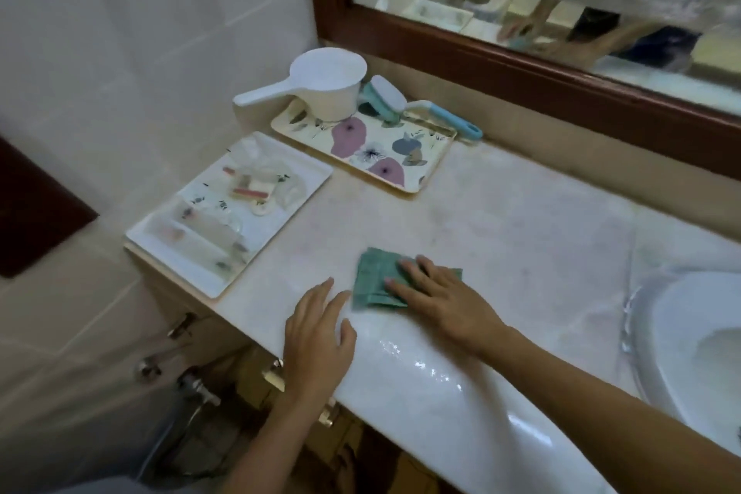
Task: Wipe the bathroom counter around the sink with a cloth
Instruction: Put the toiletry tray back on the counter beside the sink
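**Mid-wipe on the stretch of counter left of the sink**

At the far left a white rectangular plastic tray (262,231) of wrapped toiletries sat at the counter's end. Just behind it was a cream tray printed with purple flowers (401,156), which carried a white plastic scoop with a long handle (320,84) and a teal-and-white scrubbing brush (385,96).

Nearer the front edge the left hand (316,329) lay flat on the pale marble counter (501,221), fingers spread and holding nothing. It sat just beside the cloth and looked to be bracing the person.

The folded green cloth (371,279) lay flat on the counter. The right hand (437,297) pressed down on its right half with straight fingers, gripping nothing.

Further right bare counter ran to the white ceramic sink (661,313), which was well apart from the cloth. A mirror in a dark wooden frame (521,64) stood behind.

The step in hand appeared to be the wiping stroke itself, on the left section. A wet sheen showed along the front lip, but how much of the top was done could not be told.

The next move probably called for even downward pressure while sliding the cloth sideways. The ground under and around the two trays would need them lifted or shifted, and the strip bordering the sink rim was likely left to cover
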A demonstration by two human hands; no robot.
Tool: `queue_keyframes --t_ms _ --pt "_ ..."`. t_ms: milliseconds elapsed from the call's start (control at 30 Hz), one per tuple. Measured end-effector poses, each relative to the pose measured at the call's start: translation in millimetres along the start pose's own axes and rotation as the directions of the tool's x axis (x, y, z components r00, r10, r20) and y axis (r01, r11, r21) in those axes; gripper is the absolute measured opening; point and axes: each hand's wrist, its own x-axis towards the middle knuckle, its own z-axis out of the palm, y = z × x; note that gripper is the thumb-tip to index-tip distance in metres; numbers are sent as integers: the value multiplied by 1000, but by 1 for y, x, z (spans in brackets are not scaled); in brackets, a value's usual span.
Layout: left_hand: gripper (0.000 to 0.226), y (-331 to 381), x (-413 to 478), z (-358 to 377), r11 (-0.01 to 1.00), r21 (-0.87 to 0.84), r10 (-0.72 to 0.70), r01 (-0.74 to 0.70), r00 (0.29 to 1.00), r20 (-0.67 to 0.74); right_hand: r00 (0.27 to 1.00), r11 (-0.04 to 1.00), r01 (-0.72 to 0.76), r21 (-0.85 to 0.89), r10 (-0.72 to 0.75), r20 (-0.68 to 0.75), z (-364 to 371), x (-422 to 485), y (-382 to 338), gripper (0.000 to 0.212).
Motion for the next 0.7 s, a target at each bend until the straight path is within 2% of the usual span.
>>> queue_keyframes --t_ms 67,133,333,367,433,500,600,700 --pt "44 -2 -2 3 1000 13 1 -1 1000 -14 997 1000 2 10 -3 71 6 -2 -1 61" --pt "43 -1 -2 4 1000 3 -14 14 1000 -27 998 1000 -20 11 19 56 6 -3 -8 52" --pt "44 -1 -3 -1 1000 12 -13 13 1000 -7 997 998 -60 12 60 57 3 1 -14 49" --pt "43 0 -2 -2 1000 8 -17 17 1000 -2 998 998 -62 20 62 10 2 5 -15 46" --pt "39 1 1 -5 997 -59 -46 45 999 -9 985 998 -28 60 38 -169 -1 18 -19 33" --pt "32 4 4 -13 961 -248 -139 121 989 -56 937 991 -54 124 93 -336 -8 38 -23 25" --pt "43 3 7 -43 795 -536 -402 285 909 -113 906 958 -122 259 214 -366 -37 82 -38 35" --pt "45 -22 15 -74 609 -678 -677 412 715 -174 926 899 -174 401 288 -244 -59 138 -53 30"
